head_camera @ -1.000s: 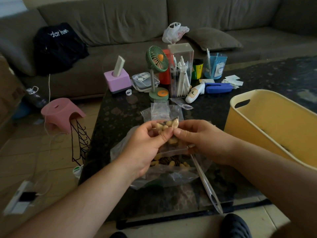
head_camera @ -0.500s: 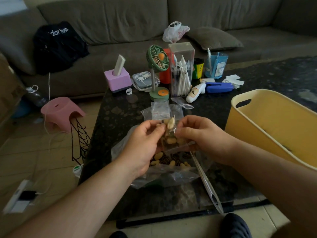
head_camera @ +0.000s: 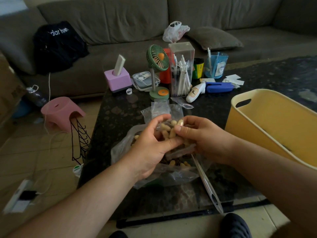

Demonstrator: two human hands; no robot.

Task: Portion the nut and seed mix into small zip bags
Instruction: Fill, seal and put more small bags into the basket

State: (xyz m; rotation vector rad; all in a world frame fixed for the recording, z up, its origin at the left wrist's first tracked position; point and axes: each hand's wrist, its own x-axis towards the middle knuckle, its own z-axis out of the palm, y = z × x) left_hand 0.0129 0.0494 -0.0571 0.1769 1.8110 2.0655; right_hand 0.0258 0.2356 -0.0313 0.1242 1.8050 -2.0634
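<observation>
left hand [head_camera: 151, 148] grips small clear nut-filled zip bag [head_camera: 169, 130] | right hand [head_camera: 204, 137] pinches its other side | held just above large crumpled clear plastic bag of nut and seed mix [head_camera: 173, 166] on dark speckled stone worktop [head_camera: 120, 115] | yellow plastic tub [head_camera: 274, 127] right of large bag

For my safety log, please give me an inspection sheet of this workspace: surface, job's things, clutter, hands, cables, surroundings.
Surface: dark speckled table, crowded at the far side.
Job's things: small zip bag of nuts held above the large bag of mix; empty zip bags behind it; clear scoop lying at the right of the large bag.
Clutter: green fan, pen box, blue cup, purple block, yellow tub.
Hands: left hand and right hand both grip the small zip bag.
Cables: white cable trailing over the floor to a power strip.
Surroundings: grey sofa, pink stool, tiled floor.
</observation>
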